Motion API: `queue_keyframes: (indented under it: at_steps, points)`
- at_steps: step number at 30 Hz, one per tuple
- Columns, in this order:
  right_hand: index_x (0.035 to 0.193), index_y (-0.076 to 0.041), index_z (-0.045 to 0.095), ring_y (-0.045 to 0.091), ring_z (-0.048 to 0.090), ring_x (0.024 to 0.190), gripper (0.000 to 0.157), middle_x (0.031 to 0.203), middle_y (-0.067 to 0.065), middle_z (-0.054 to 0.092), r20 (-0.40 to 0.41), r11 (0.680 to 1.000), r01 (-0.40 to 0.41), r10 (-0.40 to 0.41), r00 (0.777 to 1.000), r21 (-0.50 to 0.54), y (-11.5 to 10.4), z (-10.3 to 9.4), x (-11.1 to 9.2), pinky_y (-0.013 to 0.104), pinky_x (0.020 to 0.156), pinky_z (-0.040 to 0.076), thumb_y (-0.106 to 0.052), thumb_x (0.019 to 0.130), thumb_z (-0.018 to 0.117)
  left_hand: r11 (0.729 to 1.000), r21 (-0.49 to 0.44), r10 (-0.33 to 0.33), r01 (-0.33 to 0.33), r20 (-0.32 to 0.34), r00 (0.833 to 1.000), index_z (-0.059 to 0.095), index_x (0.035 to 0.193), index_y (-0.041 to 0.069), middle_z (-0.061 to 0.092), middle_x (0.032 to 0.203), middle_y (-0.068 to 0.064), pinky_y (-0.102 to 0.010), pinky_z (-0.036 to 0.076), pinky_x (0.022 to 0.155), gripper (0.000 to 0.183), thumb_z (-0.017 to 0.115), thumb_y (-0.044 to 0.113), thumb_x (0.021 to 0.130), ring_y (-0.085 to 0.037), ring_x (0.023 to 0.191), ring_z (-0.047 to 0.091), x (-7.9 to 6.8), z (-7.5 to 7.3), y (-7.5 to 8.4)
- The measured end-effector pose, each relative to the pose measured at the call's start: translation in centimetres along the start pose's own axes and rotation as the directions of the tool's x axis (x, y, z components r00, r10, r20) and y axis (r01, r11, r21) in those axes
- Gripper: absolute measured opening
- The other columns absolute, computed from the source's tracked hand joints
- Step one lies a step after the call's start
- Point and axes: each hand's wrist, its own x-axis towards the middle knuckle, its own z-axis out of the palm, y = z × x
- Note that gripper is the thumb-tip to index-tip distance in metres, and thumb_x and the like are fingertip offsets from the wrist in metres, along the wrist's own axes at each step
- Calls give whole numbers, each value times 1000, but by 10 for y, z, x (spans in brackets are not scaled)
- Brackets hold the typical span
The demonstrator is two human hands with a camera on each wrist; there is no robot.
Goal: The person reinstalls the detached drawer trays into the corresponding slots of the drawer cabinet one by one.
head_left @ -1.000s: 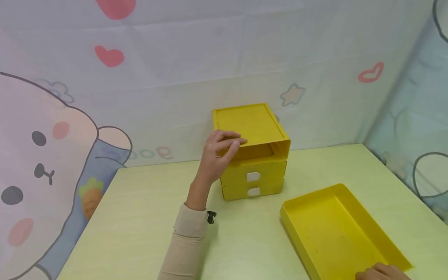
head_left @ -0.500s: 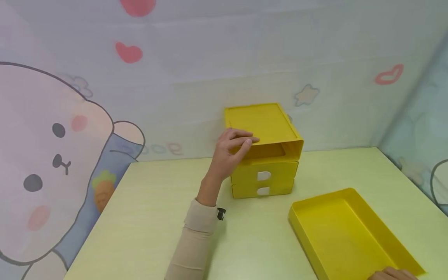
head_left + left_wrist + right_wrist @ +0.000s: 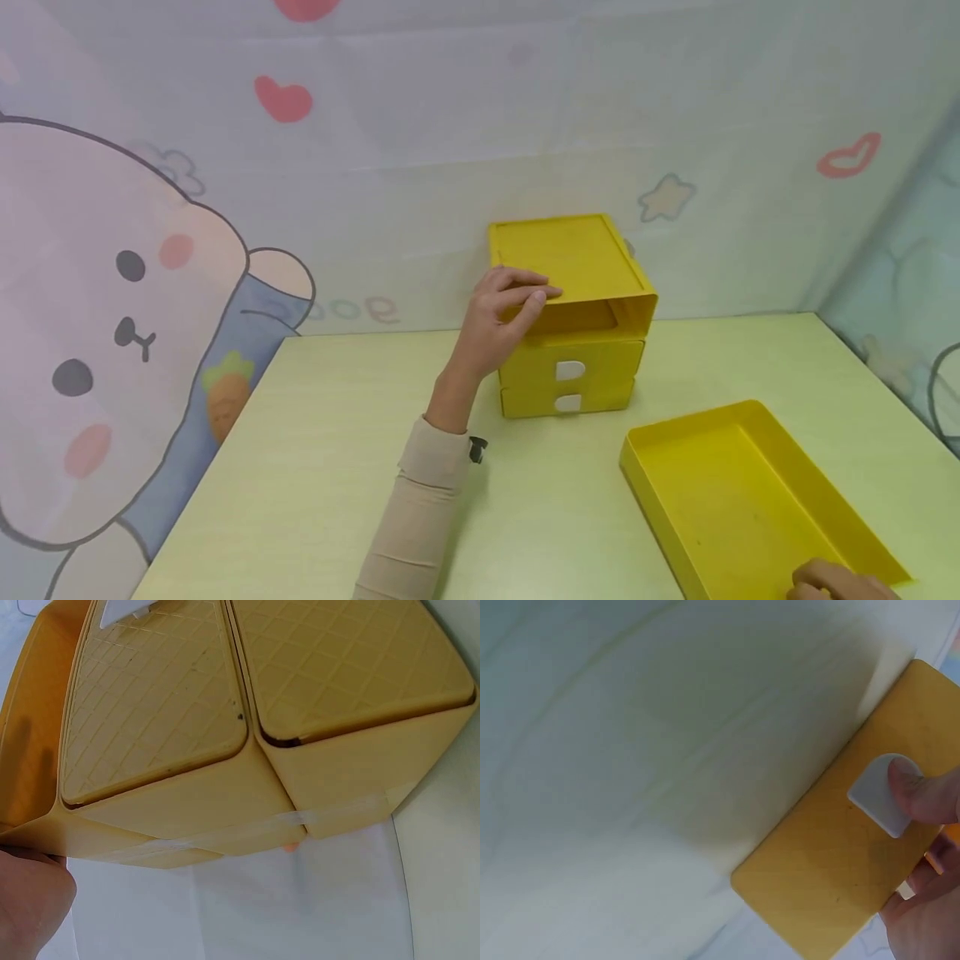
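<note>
A yellow drawer cabinet [image 3: 573, 258] stands at the back of the table, its top slot hollow, with two drawers in place below, each bearing a white tab. My left hand [image 3: 498, 312] holds the cabinet's top front edge near the left corner, fingers over the top and thumb at the lip. In the left wrist view, part of that hand [image 3: 34, 900] shows beside the cabinet's side. A pulled-out yellow drawer [image 3: 720, 492] lies at the front right. My right hand [image 3: 930, 877] grips its front wall, thumb on the white tab [image 3: 881, 795], fingers on the inner side.
A pale table [image 3: 315, 467] carries both pieces. Behind it hangs a printed cloth [image 3: 420, 125] with hearts and a cartoon animal, close to the cabinet's back; another cloth closes off the right side. Clear tape [image 3: 289, 817] runs across the cabinet's side.
The head view has turned left, so everything sits further right in the picture. Both hands keep their hold, and the cabinet and loose drawer stay in about the same place on the table.
</note>
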Motion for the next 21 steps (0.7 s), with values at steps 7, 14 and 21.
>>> queue_keyframes:
  at_steps: [7,14,21]
  points:
    - [76,-51,46,6,28,58,38,64,-23,25,-73,947,316,-320,945,-59,2,-22,-1,31,58,33,-89,71,45,999,15,-41,41,9,999,74,106,3,63,113,-12,-35,39,97,20,57,6,98,-27,111,51,-3,-1,-6]
    - [81,-55,46,1,29,62,36,67,-27,26,-29,935,353,-354,935,-39,17,-4,-4,29,58,35,-89,71,47,999,18,-28,28,7,1000,75,106,3,63,112,-12,-35,40,97,19,57,5,97,-27,110,51,-4,-1,-4]
    - [96,-57,53,0,37,74,46,85,-31,41,23,951,307,-307,951,-24,20,-14,-4,33,67,44,-91,67,44,1000,9,7,-7,-14,1000,75,104,2,64,111,-14,-37,38,95,18,59,4,96,-31,108,52,-4,5,-17]
